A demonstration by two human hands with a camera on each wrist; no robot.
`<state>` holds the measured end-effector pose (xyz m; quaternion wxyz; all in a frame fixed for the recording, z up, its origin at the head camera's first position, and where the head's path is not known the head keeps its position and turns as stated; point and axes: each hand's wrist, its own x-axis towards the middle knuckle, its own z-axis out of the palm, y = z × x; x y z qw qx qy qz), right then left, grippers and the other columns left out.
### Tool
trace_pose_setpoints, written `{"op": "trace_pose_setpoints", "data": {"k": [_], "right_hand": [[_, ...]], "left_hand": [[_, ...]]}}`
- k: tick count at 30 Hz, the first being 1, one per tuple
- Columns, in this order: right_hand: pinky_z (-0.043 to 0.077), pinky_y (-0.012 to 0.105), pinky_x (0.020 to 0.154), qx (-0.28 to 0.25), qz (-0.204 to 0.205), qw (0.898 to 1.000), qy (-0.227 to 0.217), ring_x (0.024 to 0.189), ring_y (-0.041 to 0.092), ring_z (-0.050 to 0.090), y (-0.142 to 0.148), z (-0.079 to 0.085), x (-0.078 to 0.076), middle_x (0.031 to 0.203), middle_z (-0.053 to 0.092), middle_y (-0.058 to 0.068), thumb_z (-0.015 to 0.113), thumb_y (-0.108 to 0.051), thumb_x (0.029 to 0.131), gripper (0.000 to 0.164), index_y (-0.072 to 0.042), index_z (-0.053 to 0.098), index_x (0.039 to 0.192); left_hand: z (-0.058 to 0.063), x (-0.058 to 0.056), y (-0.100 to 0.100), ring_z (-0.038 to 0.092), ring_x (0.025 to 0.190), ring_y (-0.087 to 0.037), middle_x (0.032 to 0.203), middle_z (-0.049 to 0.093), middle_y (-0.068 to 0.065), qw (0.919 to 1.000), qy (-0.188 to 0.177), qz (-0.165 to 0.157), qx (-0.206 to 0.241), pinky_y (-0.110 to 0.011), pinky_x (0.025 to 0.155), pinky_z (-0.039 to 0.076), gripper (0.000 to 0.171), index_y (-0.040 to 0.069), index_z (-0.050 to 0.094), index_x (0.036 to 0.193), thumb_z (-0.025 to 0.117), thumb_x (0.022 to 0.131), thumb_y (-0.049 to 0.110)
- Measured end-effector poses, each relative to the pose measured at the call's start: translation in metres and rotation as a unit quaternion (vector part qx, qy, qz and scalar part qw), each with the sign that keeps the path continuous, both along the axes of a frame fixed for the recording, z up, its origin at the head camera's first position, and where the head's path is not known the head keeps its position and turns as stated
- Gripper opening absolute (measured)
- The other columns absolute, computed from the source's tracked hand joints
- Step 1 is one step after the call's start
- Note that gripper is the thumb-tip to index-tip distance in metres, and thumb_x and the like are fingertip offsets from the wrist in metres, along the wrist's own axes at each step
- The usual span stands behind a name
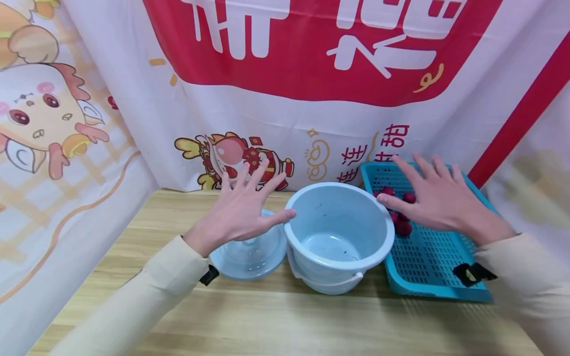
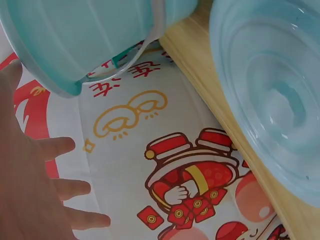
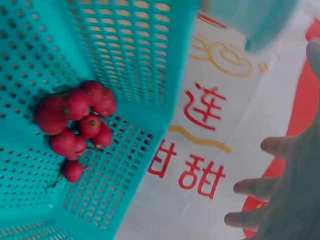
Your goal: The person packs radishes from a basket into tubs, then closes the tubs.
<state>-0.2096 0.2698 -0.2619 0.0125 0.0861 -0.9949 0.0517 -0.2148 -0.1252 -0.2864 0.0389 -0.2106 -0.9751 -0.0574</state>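
A light blue bucket (image 1: 320,275) stands upright on the wooden table, with dark specks inside and its white handle hanging at the front. Left of it lies a round translucent blue lid (image 1: 249,259). My left hand (image 1: 238,210), fingers spread, hovers over the lid; its thumb tip overlaps the bucket's rim, and I cannot tell whether they touch. My right hand (image 1: 438,202), also spread and holding nothing, is above the teal basket (image 1: 432,262). Several red radishes (image 3: 77,104) sit bunched at one end of this basket, partly hidden by the right hand in the head view.
A printed cloth (image 1: 276,113) hangs behind the table, and another patterned cloth (image 1: 67,198) hangs along the left side. The basket stands close beside the bucket on the right. Bare wooden tabletop (image 1: 249,321) shows in front.
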Motion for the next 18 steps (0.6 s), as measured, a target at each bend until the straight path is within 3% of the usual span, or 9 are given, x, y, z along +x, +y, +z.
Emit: {"op": "trace_pose_setpoints", "data": {"k": [4,7,12,15,18], "right_hand": [[0.026,0.088,0.112,-0.063,0.005,0.998,0.017,0.155,0.058,0.019,0.013,0.003,-0.013,0.176,0.014,0.026,0.059,-0.076,0.091,0.109,-0.026,0.007,0.173],[0.035,0.087,0.107,-0.141,0.016,0.989,0.029,0.156,0.053,0.023,0.024,-0.005,-0.025,0.176,0.02,0.021,0.066,-0.067,0.093,0.102,-0.029,0.014,0.172],[0.044,0.08,0.107,-0.277,0.022,0.961,0.01,0.155,0.047,0.032,0.042,-0.031,-0.045,0.173,0.032,0.016,0.07,-0.054,0.097,0.088,-0.029,0.027,0.169],[0.049,0.073,0.109,-0.339,0.008,0.94,-0.03,0.152,0.044,0.039,0.053,-0.047,-0.054,0.169,0.041,0.015,0.068,-0.053,0.099,0.082,-0.027,0.032,0.168],[0.054,0.063,0.108,-0.374,-0.012,0.925,-0.072,0.148,0.042,0.046,0.063,-0.062,-0.06,0.167,0.044,0.014,0.067,-0.055,0.099,0.082,-0.025,0.033,0.168]], "left_hand": [[-0.002,0.0,0.005,0.006,0.167,-0.041,0.182,0.002,0.001,0.9986,0.003,-0.025,0.046,-0.081,0.125,0.008,0.088,0.046,0.019,0.168,0.038,0.093,0.087],[-0.011,-0.002,0.011,0.012,0.167,-0.035,0.181,0.008,0.006,0.9894,-0.003,-0.077,0.123,-0.078,0.126,0.015,0.082,0.043,0.026,0.168,0.042,0.097,0.08],[-0.035,-0.005,0.025,0.018,0.166,-0.025,0.179,0.016,0.012,0.9476,-0.049,-0.177,0.262,-0.072,0.126,0.025,0.074,0.031,0.043,0.163,0.044,0.102,0.072],[-0.049,-0.005,0.033,0.023,0.165,-0.02,0.177,0.024,0.011,0.923,-0.072,-0.192,0.326,-0.069,0.127,0.025,0.069,0.024,0.049,0.158,0.046,0.104,0.066],[-0.058,-0.005,0.04,0.027,0.163,-0.019,0.175,0.03,0.009,0.9039,-0.077,-0.188,0.376,-0.066,0.129,0.026,0.059,0.018,0.052,0.153,0.052,0.105,0.052]]}}
